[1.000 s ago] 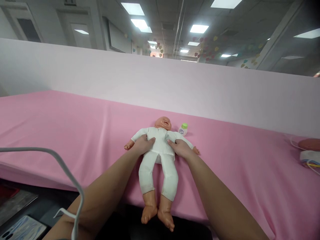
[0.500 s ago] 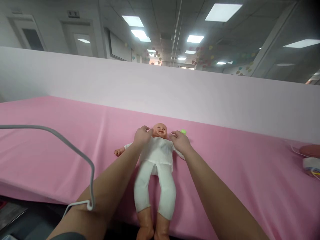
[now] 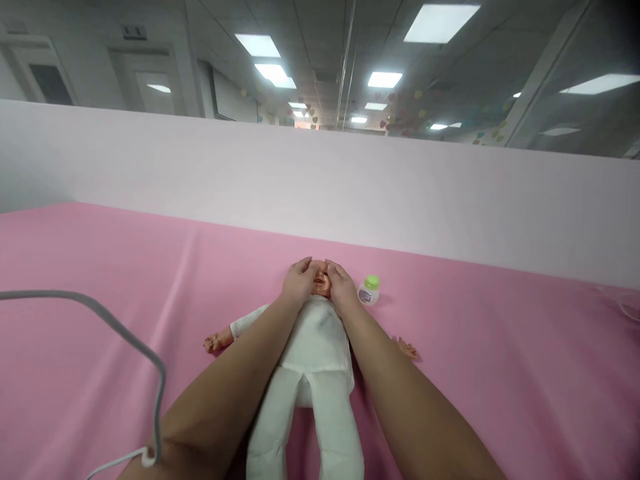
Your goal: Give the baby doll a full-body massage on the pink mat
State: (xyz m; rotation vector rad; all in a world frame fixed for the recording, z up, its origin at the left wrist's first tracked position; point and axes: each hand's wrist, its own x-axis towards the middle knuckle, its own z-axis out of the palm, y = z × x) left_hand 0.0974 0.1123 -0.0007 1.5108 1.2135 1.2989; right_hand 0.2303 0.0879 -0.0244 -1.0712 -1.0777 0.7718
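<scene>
A baby doll (image 3: 313, 343) in a white top and white trousers lies on its back, arms spread, on a pink sheet (image 3: 480, 333). My left hand (image 3: 299, 279) rests on one side of the doll's head, fingers extended along its cheek and forehead. On the other side, my right hand (image 3: 342, 283) lies against the face in the same way. Between the thumbs the doll's mouth and nose show; its eyes are largely covered. Just right of my right hand stands a small clear bottle (image 3: 369, 291) with a green cap.
A white padded wall (image 3: 320, 180) runs behind the pink surface. A grey cable (image 3: 125, 333) loops in from the left and hangs over my left forearm. At the far right edge lies a thin white cord (image 3: 625, 310). Glass and ceiling lights are beyond the wall.
Both hands have moved inward from beside the doll's head onto its face. My view has shifted, and the bottle behind my right hand now shows fully. The cable has swung lower.
</scene>
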